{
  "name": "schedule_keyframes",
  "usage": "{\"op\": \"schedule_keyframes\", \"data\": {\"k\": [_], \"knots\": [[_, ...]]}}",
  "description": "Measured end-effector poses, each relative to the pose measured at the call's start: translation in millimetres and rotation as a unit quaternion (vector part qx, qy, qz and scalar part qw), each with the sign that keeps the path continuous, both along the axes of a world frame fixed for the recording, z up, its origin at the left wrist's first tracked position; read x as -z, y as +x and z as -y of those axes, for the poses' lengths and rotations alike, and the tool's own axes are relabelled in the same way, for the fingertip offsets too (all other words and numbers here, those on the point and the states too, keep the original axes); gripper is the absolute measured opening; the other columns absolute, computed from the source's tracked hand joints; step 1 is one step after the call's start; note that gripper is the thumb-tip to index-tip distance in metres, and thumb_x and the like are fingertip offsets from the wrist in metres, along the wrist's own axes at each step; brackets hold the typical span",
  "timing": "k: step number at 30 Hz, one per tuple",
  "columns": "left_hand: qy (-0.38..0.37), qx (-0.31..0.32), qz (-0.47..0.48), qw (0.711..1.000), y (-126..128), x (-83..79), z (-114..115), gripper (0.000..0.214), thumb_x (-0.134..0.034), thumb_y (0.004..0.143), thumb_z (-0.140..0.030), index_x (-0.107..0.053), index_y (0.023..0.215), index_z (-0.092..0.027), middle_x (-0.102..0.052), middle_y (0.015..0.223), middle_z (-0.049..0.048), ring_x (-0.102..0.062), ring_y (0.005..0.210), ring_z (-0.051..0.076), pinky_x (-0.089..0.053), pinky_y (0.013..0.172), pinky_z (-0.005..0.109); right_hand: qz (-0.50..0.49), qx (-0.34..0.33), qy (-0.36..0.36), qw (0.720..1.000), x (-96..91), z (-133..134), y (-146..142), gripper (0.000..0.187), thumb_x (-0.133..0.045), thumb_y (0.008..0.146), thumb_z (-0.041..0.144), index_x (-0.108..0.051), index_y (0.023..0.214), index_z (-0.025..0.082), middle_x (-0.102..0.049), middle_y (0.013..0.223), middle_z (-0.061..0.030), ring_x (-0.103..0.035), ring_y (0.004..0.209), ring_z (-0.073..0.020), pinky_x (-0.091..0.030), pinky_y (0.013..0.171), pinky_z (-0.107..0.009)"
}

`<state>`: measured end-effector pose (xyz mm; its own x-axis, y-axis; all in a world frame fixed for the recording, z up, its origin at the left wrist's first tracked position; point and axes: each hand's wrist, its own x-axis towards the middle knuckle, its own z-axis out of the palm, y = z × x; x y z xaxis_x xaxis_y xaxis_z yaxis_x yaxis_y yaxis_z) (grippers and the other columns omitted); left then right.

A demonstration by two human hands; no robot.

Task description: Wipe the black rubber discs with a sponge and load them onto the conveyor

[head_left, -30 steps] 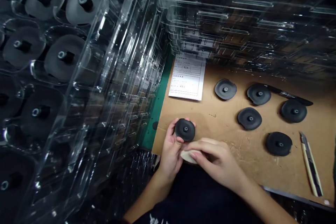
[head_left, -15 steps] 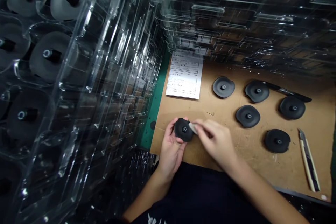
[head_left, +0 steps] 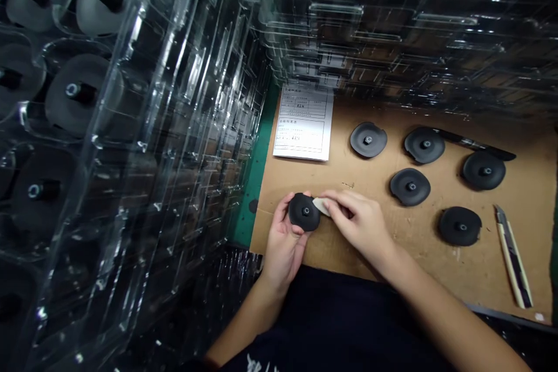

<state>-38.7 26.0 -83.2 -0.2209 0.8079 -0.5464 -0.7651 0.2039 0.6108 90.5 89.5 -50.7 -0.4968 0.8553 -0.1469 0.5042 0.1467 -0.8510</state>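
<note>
My left hand (head_left: 283, 244) grips a round black plastic disc (head_left: 300, 220) by its edges, its short central stem facing up. Pinched in my right hand (head_left: 360, 224) is a small whitish pad (head_left: 321, 206), which touches the disc's right edge. Whether the pad is cloth or sandpaper I cannot tell. Similar black discs lie to the right on the cardboard, among them one disc (head_left: 368, 148) at the back and another (head_left: 453, 235) nearer the front.
Stacked clear plastic trays (head_left: 143, 186) rise on the left, holding more discs; other stacked trays (head_left: 370, 40) line the back. On the cardboard (head_left: 322, 177) lie a printed paper (head_left: 300, 136), a black pen (head_left: 475, 144) and a utility knife (head_left: 514, 261) with its blade exposed.
The whitish pad stays at the disc's right edge, now showing more of its face as my right hand shifts slightly. The whole view has moved a little.
</note>
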Motion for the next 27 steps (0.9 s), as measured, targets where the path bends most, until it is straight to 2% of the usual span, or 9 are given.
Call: {"op": "schedule_keyframes", "data": {"k": [5,8,11,13,15,17,21,24,27], "knots": [[-0.005,0.015,0.018,1.0,0,-1.0,0,0.052,-0.073,0.07,-0.029,-0.051,0.117,-0.03,-0.055,0.128,0.0075,-0.053,0.117,0.028,-0.039,0.101,0.044,-0.031,-0.029,-0.003,0.999,-0.3,-1,1,0.022,-0.048,0.089,0.019,-0.066,0.102,0.02,-0.069,0.09,-0.0026,-0.063,0.083,-0.0145,-0.049,0.076,-0.025],[-0.002,0.007,-0.001,1.0,0,-0.1,0,0.052,-0.074,0.069,-0.028,-0.052,0.116,-0.029,-0.057,0.127,0.0083,-0.05,0.121,0.028,-0.037,0.103,0.044,-0.003,0.012,0.002,1.0,2.9,-15,4,0.019,-0.051,0.089,0.022,-0.067,0.097,0.021,-0.069,0.083,-0.0016,-0.062,0.073,-0.0139,-0.049,0.071,-0.025],[-0.001,-0.004,-0.009,1.0,1,1.4,0,0.05,-0.073,0.071,-0.025,-0.053,0.117,-0.028,-0.059,0.124,0.0079,-0.05,0.121,0.025,-0.038,0.103,0.039,-0.009,0.038,0.035,0.999,2.5,-26,0,0.022,-0.048,0.09,0.021,-0.065,0.104,0.019,-0.069,0.091,-0.0039,-0.061,0.08,-0.0147,-0.048,0.077,-0.027],[0.002,-0.004,-0.005,1.0,0,2.2,1,0.049,-0.071,0.073,-0.023,-0.054,0.119,-0.028,-0.059,0.125,0.0079,-0.051,0.12,0.023,-0.041,0.101,0.034,-0.027,0.0,0.05,0.998,-0.5,-25,-6,0.023,-0.047,0.09,0.018,-0.064,0.106,0.018,-0.068,0.095,-0.0047,-0.061,0.087,-0.0152,-0.047,0.081,-0.027],[0.004,-0.001,0.003,1.0,0,2.6,1,0.049,-0.07,0.074,-0.021,-0.054,0.12,-0.027,-0.059,0.125,0.0082,-0.051,0.119,0.021,-0.043,0.099,0.031,-0.016,-0.057,0.04,0.997,-2.8,-22,-12,0.022,-0.048,0.089,0.016,-0.065,0.102,0.018,-0.068,0.09,-0.0043,-0.061,0.084,-0.0156,-0.048,0.077,-0.027],[0.003,-0.006,0.006,1.0,-1,2.4,1,0.048,-0.07,0.074,-0.019,-0.055,0.119,-0.027,-0.061,0.123,0.0066,-0.054,0.116,0.019,-0.044,0.098,0.031,-0.006,-0.07,0.041,0.997,-2.6,-18,-16,0.021,-0.049,0.088,0.016,-0.066,0.1,0.019,-0.067,0.086,-0.0039,-0.061,0.08,-0.0158,-0.048,0.074,-0.028],[-0.005,0.001,0.012,1.0,-2,1.1,0,0.05,-0.07,0.074,-0.023,-0.054,0.121,-0.03,-0.059,0.124,0.0061,-0.055,0.115,0.022,-0.044,0.099,0.035,-0.068,-0.051,0.084,0.993,2.8,-12,-8,0.023,-0.047,0.089,0.015,-0.065,0.103,0.015,-0.067,0.09,-0.0058,-0.06,0.084,-0.0156,-0.048,0.08,-0.028],[0.007,0.019,0.019,1.0,-2,1.4,0,0.055,-0.073,0.071,-0.029,-0.053,0.122,-0.029,-0.057,0.128,0.0081,-0.054,0.116,0.025,-0.042,0.1,0.038,-0.058,-0.064,0.057,0.995,5.1,-12,5,0.02,-0.05,0.089,0.017,-0.066,0.101,0.018,-0.068,0.089,-0.0044,-0.062,0.084,-0.015,-0.049,0.079,-0.027],[0.014,0.004,0.007,1.0,-1,3.0,1,0.053,-0.072,0.072,-0.027,-0.054,0.121,-0.028,-0.059,0.125,0.0074,-0.053,0.118,0.022,-0.043,0.099,0.033,-0.029,0.005,0.044,0.999,4.6,-18,3,0.019,-0.051,0.088,0.019,-0.066,0.101,0.02,-0.069,0.088,-0.003,-0.062,0.08,-0.0138,-0.048,0.077,-0.026]]}}
